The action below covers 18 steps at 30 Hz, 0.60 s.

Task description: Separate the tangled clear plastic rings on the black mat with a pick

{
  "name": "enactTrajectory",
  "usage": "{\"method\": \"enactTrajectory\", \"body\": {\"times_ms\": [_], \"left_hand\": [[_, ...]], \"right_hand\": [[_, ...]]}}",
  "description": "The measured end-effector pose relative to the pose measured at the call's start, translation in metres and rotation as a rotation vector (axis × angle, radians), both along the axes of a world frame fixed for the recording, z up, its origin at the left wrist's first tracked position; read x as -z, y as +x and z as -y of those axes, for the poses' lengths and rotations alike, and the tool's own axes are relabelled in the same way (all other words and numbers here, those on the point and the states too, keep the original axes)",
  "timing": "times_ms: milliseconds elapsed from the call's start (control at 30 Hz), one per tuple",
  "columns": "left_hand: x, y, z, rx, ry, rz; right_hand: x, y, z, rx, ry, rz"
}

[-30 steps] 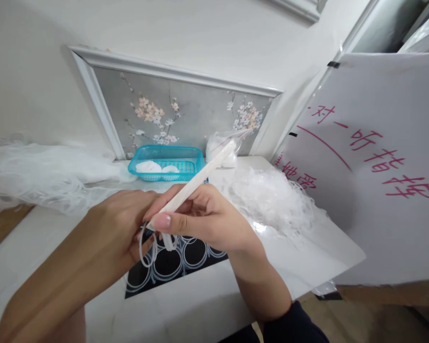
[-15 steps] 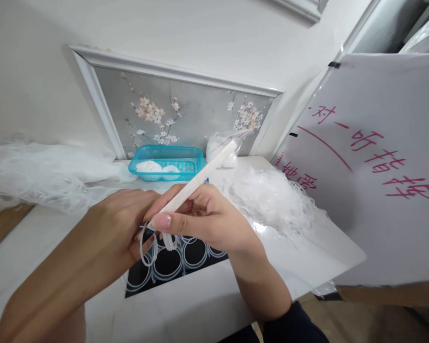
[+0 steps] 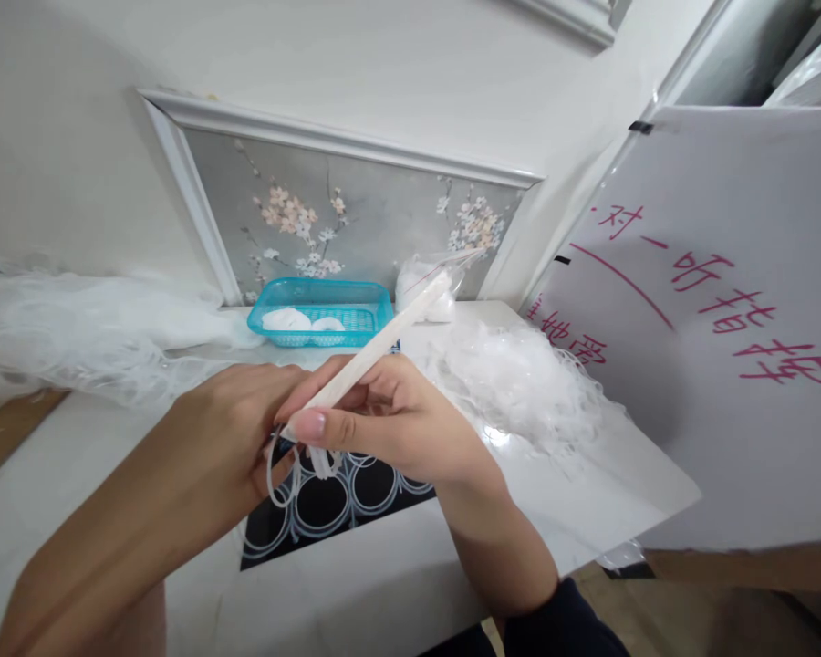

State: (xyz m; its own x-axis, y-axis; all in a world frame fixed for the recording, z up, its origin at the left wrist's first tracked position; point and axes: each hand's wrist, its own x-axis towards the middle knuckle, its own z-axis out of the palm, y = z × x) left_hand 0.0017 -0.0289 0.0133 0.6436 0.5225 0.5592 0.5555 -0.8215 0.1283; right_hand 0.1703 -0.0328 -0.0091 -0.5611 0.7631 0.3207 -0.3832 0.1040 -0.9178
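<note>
The right hand (image 3: 400, 415) held a white stick (image 3: 376, 353) up in the air above the table (image 3: 581, 497). The stick was long, straight and thin, a bit like a pen. It looked smooth and dull, with no marks that could be seen. Its top end was blunt and leaned up and to the right. Its low end came to a small, narrow tip down by the thumb. The right fingers (image 3: 316, 376) pinched the stick near that low end, with the thumb pressed along its side.

Close under the thumb hung one thin, pale ring (image 3: 269, 472) and a little bunch of loops (image 3: 324, 464). The left hand (image 3: 239, 411) was bent right beside them. Most of its fingers were hidden, so one cannot tell what they gripped.

Below the hands lay a black mat (image 3: 323, 505) with pale circles on it. Behind them sat a blue basket (image 3: 318, 338) with white round things (image 3: 285, 319) inside. A clear bag (image 3: 420, 290) with something white in it stood next to the basket. A big, shiny heap of see-through rings (image 3: 534, 383) lay on the right.
</note>
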Motion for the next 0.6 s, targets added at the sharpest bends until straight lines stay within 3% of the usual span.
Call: {"method": "enactTrajectory", "body": {"times_ms": [300,500,600], "left_hand": [[0.003,-0.006,-0.002,-0.009,-0.093,-0.03],[0.006,-0.01,-0.002,-0.051,-0.173,-0.054],[0.01,-0.013,-0.001,-0.093,-0.238,-0.086]], "right_hand": [[-0.001,-0.003,0.0,-0.004,-0.01,0.058],[0.0,-0.001,0.0,-0.057,-0.016,-0.032],[0.0,0.005,-0.002,-0.004,-0.007,0.0]]}}
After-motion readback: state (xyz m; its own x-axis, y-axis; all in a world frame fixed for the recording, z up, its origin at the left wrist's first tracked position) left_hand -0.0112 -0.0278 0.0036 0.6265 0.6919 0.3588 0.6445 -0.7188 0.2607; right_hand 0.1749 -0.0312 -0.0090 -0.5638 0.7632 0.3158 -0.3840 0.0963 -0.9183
